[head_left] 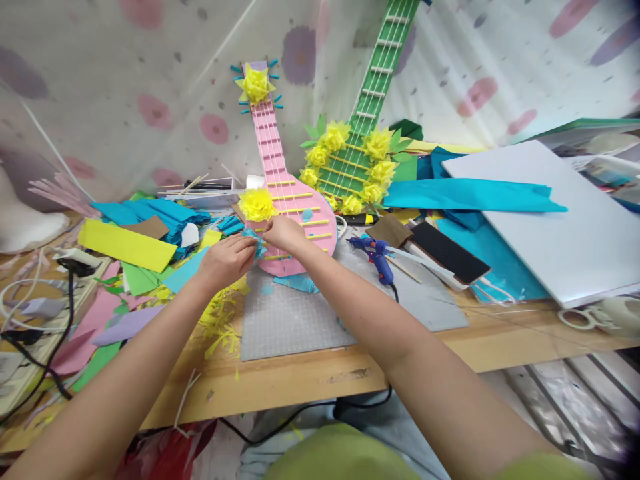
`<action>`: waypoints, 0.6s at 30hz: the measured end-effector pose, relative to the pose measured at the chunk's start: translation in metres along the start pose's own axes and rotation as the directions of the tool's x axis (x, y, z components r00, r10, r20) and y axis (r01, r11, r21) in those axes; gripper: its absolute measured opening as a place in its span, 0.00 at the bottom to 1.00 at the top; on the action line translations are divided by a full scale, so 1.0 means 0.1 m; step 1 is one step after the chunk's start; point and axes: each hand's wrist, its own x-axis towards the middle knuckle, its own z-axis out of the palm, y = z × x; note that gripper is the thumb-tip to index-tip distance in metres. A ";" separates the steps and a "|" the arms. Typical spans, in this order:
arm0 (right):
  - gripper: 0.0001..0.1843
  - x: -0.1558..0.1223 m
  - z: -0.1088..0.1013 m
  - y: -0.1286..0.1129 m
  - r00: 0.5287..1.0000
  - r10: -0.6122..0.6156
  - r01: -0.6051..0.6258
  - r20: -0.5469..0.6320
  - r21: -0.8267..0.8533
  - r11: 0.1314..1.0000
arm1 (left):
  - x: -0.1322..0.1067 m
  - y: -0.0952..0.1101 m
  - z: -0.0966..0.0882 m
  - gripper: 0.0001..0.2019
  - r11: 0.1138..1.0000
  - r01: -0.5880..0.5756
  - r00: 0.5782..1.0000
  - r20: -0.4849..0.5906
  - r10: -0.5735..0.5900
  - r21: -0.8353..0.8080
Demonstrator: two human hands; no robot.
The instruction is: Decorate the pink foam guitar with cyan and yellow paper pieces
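A pink paper lute (320, 223) stands upright against the back, with a yellow paper flower (257, 205) on its body and another yellow paper flower (255, 86) on its head. At the lower left edge of the body, my left hand (227, 259) is closed on a blue paper flower (260, 243), its petals partly hidden by the fingers. My right hand (283, 232) is pinched at the flower's other side, over the lute's front; anything between its fingertips is too small to make out. A grey cutting mat (295, 327) lies below both hands.
Right of the hands rests a blue glue gun (374, 257) with its cord. Behind it leans a green paper lute (367, 127) ringed with yellow flowers. Cut paper (125, 243) heaps up on the left beside a power strip (35, 347). A white board (565, 220) and tape rolls (620, 315) lie right.
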 end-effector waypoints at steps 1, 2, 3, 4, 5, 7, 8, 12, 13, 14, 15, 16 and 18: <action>0.11 0.00 0.00 0.00 1.000 0.001 -0.001 0.008 0.004 1.000 | 0.00 0.01 0.00 0.08 1.000 0.006 1.000 -0.001 -0.006 -0.012; 0.10 0.01 0.01 0.01 1.000 -0.001 0.000 0.011 0.010 1.000 | 0.01 0.01 -0.01 0.08 1.000 0.012 1.000 -0.001 -0.012 -0.028; 0.10 0.02 0.01 0.01 1.000 -0.004 0.004 0.011 0.017 1.000 | 0.01 0.02 -0.01 0.08 0.999 0.018 1.000 0.000 -0.018 -0.048; 0.09 0.02 0.02 0.02 1.000 -0.008 0.008 0.008 0.026 1.000 | 0.01 0.02 -0.01 0.08 0.997 0.023 1.000 0.001 -0.023 -0.068; 0.08 0.02 0.02 0.03 1.000 -0.015 0.015 0.008 0.036 0.999 | 0.01 0.02 -0.01 0.08 0.996 0.028 1.000 0.002 -0.028 -0.086; 0.07 0.03 0.03 0.05 1.000 -0.026 0.025 0.013 0.057 0.998 | 0.01 0.01 0.00 0.08 0.993 0.036 0.999 -0.002 -0.037 -0.110; 0.06 0.03 0.03 0.06 0.999 -0.029 0.027 0.017 0.068 0.997 | 0.01 0.01 0.00 0.07 0.993 0.039 0.999 -0.005 -0.039 -0.115; 0.07 0.03 0.02 0.09 1.000 -0.002 0.001 0.007 0.065 0.998 | 0.00 0.01 0.00 0.07 0.992 0.043 0.999 -0.005 -0.044 -0.120; 0.07 0.04 0.02 0.09 1.000 0.005 -0.005 0.000 0.054 0.999 | 0.00 0.00 0.00 0.07 0.992 0.041 0.999 -0.005 -0.042 -0.117; 0.08 0.04 0.03 0.09 1.000 0.009 -0.008 -0.006 0.043 0.999 | 0.00 0.00 0.00 0.07 0.993 0.035 0.999 -0.005 -0.036 -0.112; 0.08 0.05 0.03 0.09 1.000 0.012 -0.011 -0.012 0.034 0.999 | 0.00 0.00 0.01 0.07 0.994 0.030 1.000 -0.006 -0.030 -0.106; 0.09 0.05 0.04 0.09 1.000 0.011 -0.011 -0.018 0.032 0.999 | 0.00 -0.01 0.01 0.07 0.995 0.023 1.000 -0.007 -0.024 -0.099; 0.10 0.06 0.04 0.09 0.999 0.013 -0.012 -0.029 0.038 0.999 | -0.01 -0.02 0.02 0.07 0.997 0.009 1.000 -0.010 -0.009 -0.083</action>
